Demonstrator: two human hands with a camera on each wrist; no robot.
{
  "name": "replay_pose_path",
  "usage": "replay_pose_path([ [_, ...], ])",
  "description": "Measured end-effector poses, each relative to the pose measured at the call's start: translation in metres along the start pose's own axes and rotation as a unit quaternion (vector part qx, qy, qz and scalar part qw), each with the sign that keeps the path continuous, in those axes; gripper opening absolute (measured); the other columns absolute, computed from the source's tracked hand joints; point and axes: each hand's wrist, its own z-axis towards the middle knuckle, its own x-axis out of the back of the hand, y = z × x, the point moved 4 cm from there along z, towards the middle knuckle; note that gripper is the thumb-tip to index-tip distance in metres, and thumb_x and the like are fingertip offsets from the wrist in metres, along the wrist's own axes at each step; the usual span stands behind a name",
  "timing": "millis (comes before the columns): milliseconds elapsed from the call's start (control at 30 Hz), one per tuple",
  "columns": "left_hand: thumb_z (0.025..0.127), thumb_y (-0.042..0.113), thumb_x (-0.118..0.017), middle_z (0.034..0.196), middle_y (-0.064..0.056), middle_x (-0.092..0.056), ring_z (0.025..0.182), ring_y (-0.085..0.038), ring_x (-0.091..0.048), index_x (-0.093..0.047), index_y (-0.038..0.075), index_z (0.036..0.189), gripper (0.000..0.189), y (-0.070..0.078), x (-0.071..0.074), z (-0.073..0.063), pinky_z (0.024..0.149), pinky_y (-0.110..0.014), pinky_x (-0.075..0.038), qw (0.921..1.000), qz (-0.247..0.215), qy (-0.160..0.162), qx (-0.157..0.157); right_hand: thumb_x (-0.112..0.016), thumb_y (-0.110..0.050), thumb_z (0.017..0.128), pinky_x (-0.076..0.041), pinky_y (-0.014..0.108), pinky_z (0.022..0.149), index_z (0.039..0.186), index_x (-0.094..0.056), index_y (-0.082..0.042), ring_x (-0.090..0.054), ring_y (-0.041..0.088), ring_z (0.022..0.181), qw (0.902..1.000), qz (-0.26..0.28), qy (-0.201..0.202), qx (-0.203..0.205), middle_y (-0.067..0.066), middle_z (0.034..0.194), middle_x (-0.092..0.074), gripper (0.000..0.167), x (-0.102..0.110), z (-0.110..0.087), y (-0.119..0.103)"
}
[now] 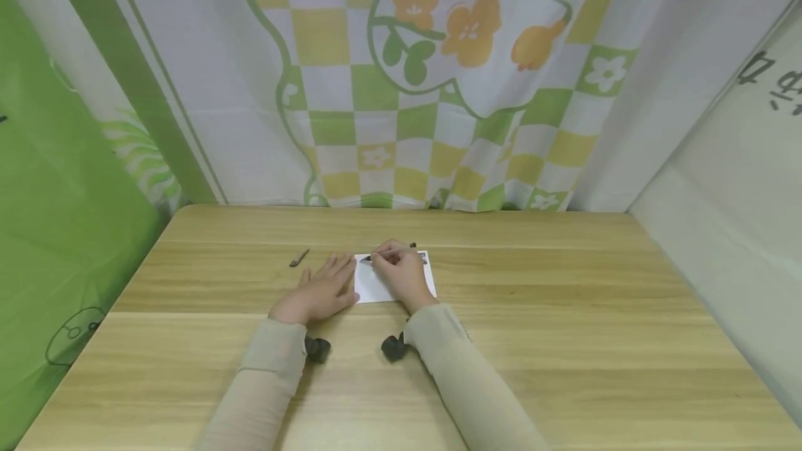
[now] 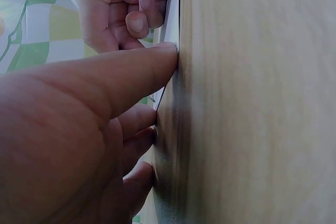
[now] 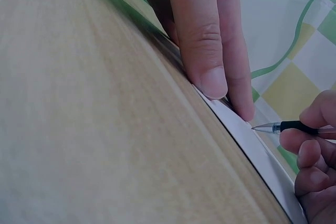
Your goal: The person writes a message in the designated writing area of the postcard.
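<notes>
Presently: pen (image 3: 294, 126), uncapped, pinched in right hand (image 1: 404, 275); card (image 1: 374, 288), edge touched by left hand (image 1: 319, 294), fingers outstretched; writing seemingly mostly outstanding.

The head view looks forward and down across the table (image 1: 564, 339); both wrist views, tilted and close, share the white card (image 1: 372, 287).
</notes>
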Motion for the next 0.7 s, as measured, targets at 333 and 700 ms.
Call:
replay_pose_path([
  [333,0.106,0.035,-0.050,0.169,-0.016,-0.007,0.154,-0.042,-0.001,-0.016,0.002,0.161,0.073,0.0003,0.0018,-0.0006,0.113,-0.076,0.003,1.0000,0.003,0.000,0.003,-0.070,-0.021,0.094,-0.051,0.032,0.077,0.092,-0.075,-0.014,-0.063,0.015,0.079,1.0000,0.006,0.000,-0.004,-0.003,0.083,-0.072,0.009,0.0008,-0.0001,-0.0018],
  [700,0.106,0.039,-0.048,0.169,-0.015,-0.004,0.154,-0.041,0.001,-0.014,0.003,0.162,0.075,-0.0079,-0.0045,0.0052,0.113,-0.075,0.005,1.0000,-0.005,-0.001,-0.006,-0.070,-0.019,0.093,-0.052,0.032,0.077,0.091,-0.076,-0.013,-0.063,0.014,0.079,1.0000,0.004,0.007,0.000,-0.002,0.084,-0.072,0.008,0.0013,-0.0002,-0.0027],
])
